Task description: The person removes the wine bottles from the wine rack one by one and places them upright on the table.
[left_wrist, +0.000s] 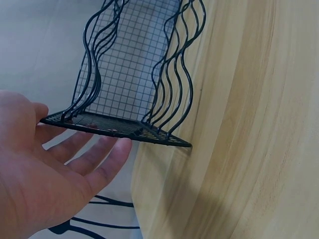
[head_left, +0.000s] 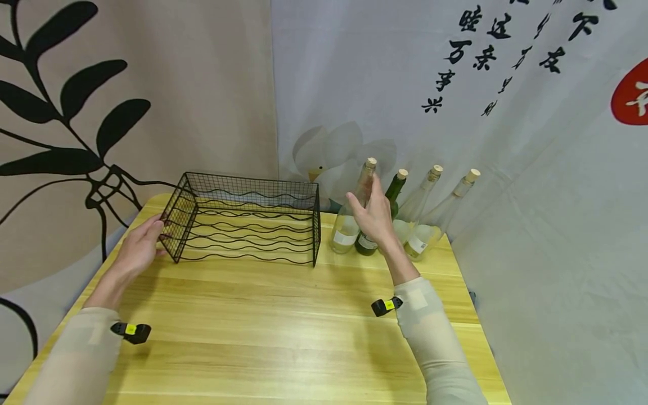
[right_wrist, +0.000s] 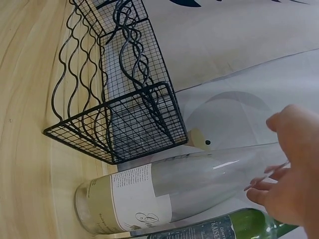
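A black wire rack (head_left: 253,180) with wavy bars stands on the wooden table. At its left end my left hand (head_left: 138,247) touches the mesh side panel (left_wrist: 119,128) from outside, fingers mostly extended. Over on the right, my right hand (head_left: 376,216) is at the upper part of the leftmost clear bottle (head_left: 346,228), thumb spread away from the fingers. Some of those fingers (right_wrist: 264,186) lie by the bottle's neck, partly seen through the glass. Just beside that bottle, a corked green bottle (head_left: 396,191) is partly hidden by the hand.
Two more clear corked bottles (head_left: 417,194) (head_left: 450,205) stand to the right, near the table's right edge. A printed cloth (head_left: 344,67) hangs close behind the rack and bottles. Bare wooden table (head_left: 263,326) lies in front.
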### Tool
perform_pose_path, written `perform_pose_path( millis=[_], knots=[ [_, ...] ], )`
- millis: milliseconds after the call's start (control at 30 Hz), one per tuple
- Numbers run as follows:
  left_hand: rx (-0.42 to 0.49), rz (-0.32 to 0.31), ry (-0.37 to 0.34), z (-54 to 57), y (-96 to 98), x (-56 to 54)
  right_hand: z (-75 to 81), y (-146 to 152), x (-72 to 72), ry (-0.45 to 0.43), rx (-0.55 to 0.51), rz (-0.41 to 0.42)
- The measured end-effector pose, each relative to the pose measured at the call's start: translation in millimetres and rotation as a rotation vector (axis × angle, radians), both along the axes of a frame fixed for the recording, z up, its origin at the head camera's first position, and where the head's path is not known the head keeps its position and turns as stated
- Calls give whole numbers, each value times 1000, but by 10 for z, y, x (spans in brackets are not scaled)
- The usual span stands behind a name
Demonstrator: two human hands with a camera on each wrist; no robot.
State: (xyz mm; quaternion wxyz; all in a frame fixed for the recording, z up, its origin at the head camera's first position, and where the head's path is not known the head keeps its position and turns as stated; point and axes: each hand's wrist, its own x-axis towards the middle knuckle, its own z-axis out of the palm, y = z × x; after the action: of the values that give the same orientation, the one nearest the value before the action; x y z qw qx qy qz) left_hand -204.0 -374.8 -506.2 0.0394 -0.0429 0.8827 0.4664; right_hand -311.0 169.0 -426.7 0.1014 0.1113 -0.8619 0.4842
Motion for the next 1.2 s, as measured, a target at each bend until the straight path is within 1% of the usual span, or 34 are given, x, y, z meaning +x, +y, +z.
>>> perform_pose_path(
  millis=[200, 300, 600, 867, 1067, 1200],
  knots=[
    [2, -4, -2, -1, -1, -2, -10, 8, 7, -51, -34, 20],
    [5, -5, -1, -3, -1, -1, -13, 18, 28, -47, -45, 29],
    [0, -2, -5, -7, -2, -6, -31, 37, 176, 48, -89, 42],
    [-23, -5, 5, 11, 13, -8, -35, 61, 315, 115, -70, 60],
    [-29, -5, 4, 16, 23, -8, 4, 94, 489, 128, -41, 64],
    [-19, -9, 2, 25, 32, 11, 26, 127, 614, 164, -14, 67]
  ],
)
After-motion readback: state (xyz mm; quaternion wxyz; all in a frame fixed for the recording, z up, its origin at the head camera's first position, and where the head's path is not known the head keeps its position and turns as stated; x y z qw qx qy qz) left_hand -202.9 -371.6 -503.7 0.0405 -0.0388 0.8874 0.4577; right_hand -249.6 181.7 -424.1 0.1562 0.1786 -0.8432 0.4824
